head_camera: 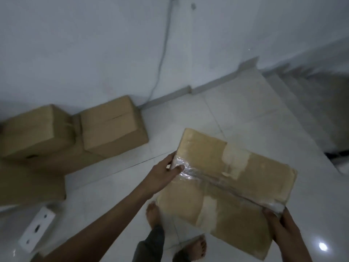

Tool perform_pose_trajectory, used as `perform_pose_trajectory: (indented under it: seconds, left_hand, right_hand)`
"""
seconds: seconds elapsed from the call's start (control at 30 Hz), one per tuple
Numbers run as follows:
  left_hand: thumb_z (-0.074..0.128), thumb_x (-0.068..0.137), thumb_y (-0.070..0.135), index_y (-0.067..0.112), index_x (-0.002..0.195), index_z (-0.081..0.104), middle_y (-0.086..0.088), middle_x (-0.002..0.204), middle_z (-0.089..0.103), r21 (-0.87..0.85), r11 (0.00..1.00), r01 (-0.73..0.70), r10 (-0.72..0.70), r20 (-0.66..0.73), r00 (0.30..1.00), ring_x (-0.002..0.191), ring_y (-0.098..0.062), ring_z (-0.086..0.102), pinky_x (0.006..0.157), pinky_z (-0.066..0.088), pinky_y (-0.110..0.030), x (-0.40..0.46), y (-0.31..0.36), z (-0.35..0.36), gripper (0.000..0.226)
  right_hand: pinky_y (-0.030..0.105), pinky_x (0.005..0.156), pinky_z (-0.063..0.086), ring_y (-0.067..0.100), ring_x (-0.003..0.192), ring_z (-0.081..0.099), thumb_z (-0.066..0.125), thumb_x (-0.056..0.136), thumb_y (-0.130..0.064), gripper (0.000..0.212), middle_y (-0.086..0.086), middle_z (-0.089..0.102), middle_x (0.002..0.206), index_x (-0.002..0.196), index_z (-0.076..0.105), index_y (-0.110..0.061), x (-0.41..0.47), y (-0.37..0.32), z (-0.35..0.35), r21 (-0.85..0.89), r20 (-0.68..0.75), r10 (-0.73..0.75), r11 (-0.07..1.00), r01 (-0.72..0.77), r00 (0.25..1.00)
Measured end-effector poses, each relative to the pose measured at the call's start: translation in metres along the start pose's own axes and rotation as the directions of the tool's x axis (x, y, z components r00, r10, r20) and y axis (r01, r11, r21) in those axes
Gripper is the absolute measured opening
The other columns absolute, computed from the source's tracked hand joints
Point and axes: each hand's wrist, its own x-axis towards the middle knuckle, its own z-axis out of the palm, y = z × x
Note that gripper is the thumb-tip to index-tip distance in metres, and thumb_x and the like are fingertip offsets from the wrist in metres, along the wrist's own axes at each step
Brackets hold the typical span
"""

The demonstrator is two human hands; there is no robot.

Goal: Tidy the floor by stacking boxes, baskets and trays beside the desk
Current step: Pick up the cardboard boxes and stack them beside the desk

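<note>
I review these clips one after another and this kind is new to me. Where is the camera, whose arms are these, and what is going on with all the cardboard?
There is no machine here. The single picture comes from a wide-angle camera worn on a person's head, looking forward and down, so the two arms reaching in from below are the wearer's own. The left hand and right hand grip opposite ends of a taped cardboard box, carried above the white tiled floor. The person's bare feet show underneath it. To the left, against the wall, several more cardboard boxes sit stacked together. A white block with holes lies on the floor at lower left. A cable hangs down the wall. No desk is in view.
</note>
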Motion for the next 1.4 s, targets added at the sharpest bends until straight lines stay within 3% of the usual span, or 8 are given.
perform_pose_trajectory:
  seconds: [0.1, 0.33, 0.57, 0.77, 0.93, 1.13, 1.23, 1.4]
  left_hand:
    - [0.058, 0.086, 0.054, 0.055, 0.132, 0.042, 0.020, 0.125, 0.060, -0.107, 0.993, 0.048, -0.061, -0.117, 0.991, 0.106, -0.002, 0.062, 0.093, 0.053, -0.034, -0.018, -0.036, -0.063, 0.049]
    - [0.057, 0.089, 0.052, 0.054, 0.134, 0.042, 0.021, 0.126, 0.060, -0.297, 0.952, 0.077, -0.170, -0.302, 0.938, 0.111, -0.005, 0.059, 0.095, 0.052, -0.037, -0.050, -0.129, -0.206, 0.047]
    - [0.058, 0.087, 0.055, 0.053, 0.133, 0.043, 0.020, 0.124, 0.061, -0.446, 0.891, 0.079, -0.271, -0.386, 0.882, 0.109, -0.004, 0.061, 0.093, 0.053, -0.035, -0.097, -0.220, -0.335, 0.048]
    - [0.059, 0.090, 0.046, 0.049, 0.129, 0.050, 0.016, 0.118, 0.066, -0.525, 0.847, 0.077, -0.362, -0.464, 0.809, 0.101, -0.002, 0.066, 0.091, 0.054, -0.036, -0.127, -0.275, -0.393, 0.040]
    - [0.059, 0.090, 0.040, 0.042, 0.132, 0.050, 0.016, 0.116, 0.066, -0.569, 0.820, 0.059, -0.404, -0.502, 0.765, 0.099, 0.001, 0.065, 0.079, 0.052, -0.022, -0.128, -0.296, -0.417, 0.043]
    - [0.059, 0.090, 0.042, 0.044, 0.132, 0.048, 0.017, 0.117, 0.064, -0.586, 0.806, 0.081, -0.439, -0.500, 0.746, 0.103, -0.001, 0.062, 0.073, 0.047, -0.013, -0.095, -0.303, -0.435, 0.043]
    - [0.058, 0.089, 0.046, 0.046, 0.134, 0.046, 0.017, 0.121, 0.063, -0.595, 0.799, 0.087, -0.439, -0.479, 0.760, 0.105, -0.002, 0.061, 0.075, 0.048, -0.016, -0.061, -0.299, -0.447, 0.046]
    - [0.058, 0.091, 0.040, 0.045, 0.134, 0.045, 0.018, 0.118, 0.064, -0.589, 0.806, 0.061, -0.412, -0.483, 0.773, 0.102, -0.001, 0.064, 0.081, 0.054, -0.022, 0.005, -0.281, -0.469, 0.045]
  right_hand:
    - [0.055, 0.101, 0.045, 0.027, 0.113, 0.056, 0.061, 0.092, -0.031, 0.033, 0.002, 0.056, 0.125, 0.114, 0.052, -0.054, 0.008, -0.042, 0.064, -0.030, 0.139, -0.075, 0.996, 0.079, 0.988]
    - [0.045, 0.100, 0.045, 0.020, 0.113, 0.055, 0.056, 0.095, -0.027, 0.043, -0.005, 0.056, 0.126, 0.135, 0.046, -0.041, -0.005, -0.122, 0.233, -0.136, 0.360, -0.152, 0.967, 0.213, 0.921]
    - [0.043, 0.099, 0.047, 0.017, 0.099, 0.059, 0.059, 0.094, -0.017, 0.036, 0.000, 0.059, 0.116, 0.118, 0.049, -0.042, -0.053, -0.171, 0.395, -0.202, 0.511, -0.160, 0.932, 0.299, 0.845]
    - [0.049, 0.101, 0.047, 0.017, 0.111, 0.058, 0.059, 0.093, -0.025, 0.036, -0.009, 0.060, 0.119, 0.114, 0.050, -0.052, -0.077, -0.186, 0.487, -0.271, 0.603, -0.107, 0.904, 0.330, 0.791]
    - [0.035, 0.090, 0.048, -0.006, 0.094, 0.052, 0.056, 0.095, -0.024, 0.034, -0.028, 0.054, 0.108, 0.120, 0.047, -0.045, -0.075, -0.200, 0.539, -0.280, 0.672, -0.098, 0.884, 0.374, 0.735]
    - [0.044, 0.098, 0.048, 0.010, 0.109, 0.057, 0.068, 0.083, -0.041, 0.042, -0.014, 0.058, 0.120, 0.118, 0.046, -0.049, -0.044, -0.219, 0.571, -0.303, 0.665, -0.101, 0.870, 0.390, 0.740]
    - [0.050, 0.106, 0.042, 0.022, 0.126, 0.049, 0.061, 0.092, -0.023, 0.047, -0.004, 0.052, 0.135, 0.131, 0.042, -0.041, -0.014, -0.231, 0.583, -0.314, 0.651, -0.105, 0.865, 0.392, 0.752]
    - [0.051, 0.111, 0.035, 0.030, 0.137, 0.039, 0.060, 0.093, -0.016, 0.060, 0.006, 0.038, 0.151, 0.147, 0.035, -0.023, 0.051, -0.259, 0.607, -0.325, 0.613, -0.070, 0.885, 0.333, 0.787]
